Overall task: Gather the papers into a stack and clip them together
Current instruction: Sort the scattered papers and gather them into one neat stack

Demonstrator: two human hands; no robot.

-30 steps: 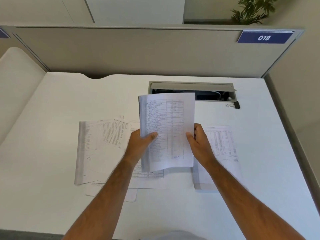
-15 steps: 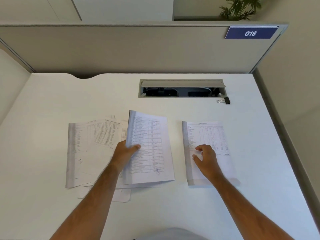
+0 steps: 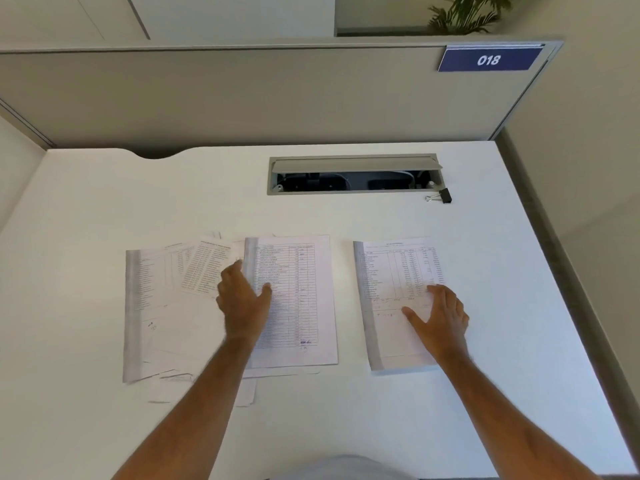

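— What is seen on the white surface (image 3: 104, 209)?

— Printed papers are spread across the middle of it in three groups. A loose, fanned pile (image 3: 166, 306) is laid at the left, with sheets overlapped at different angles. A sheet with a ruled table (image 3: 298, 296) is laid in the centre, its left edge over that pile. A separate sheet (image 3: 391, 271) is set apart at the right, with bare surface between it and the centre one.

— And the hands?

— The left hand (image 3: 244, 301) is laid flat, fingers spread, across the left edge of the centre sheet and the neighbouring pile. Nothing is gripped by it; the grip is fully open and the paper is only pressed under the palm. The right hand (image 3: 438, 315) is spread over the lower half of the right sheet in the same way, thumb pointed inward, grip open, nothing pinched or lifted.

— Where is the clip found?

— A black binder clip (image 3: 440, 196) is seen far back on the right, just beside the right end of the open cable hatch (image 3: 353, 173) sunk into the surface. It is well apart from every paper and from both hands.

— What is shown beyond that?

— A grey partition (image 3: 242, 98) is stood along the far edge, with a blue label (image 3: 488, 59) marked 018 fixed at its upper right. Leaves of a plant (image 3: 467, 13) are seen above it.
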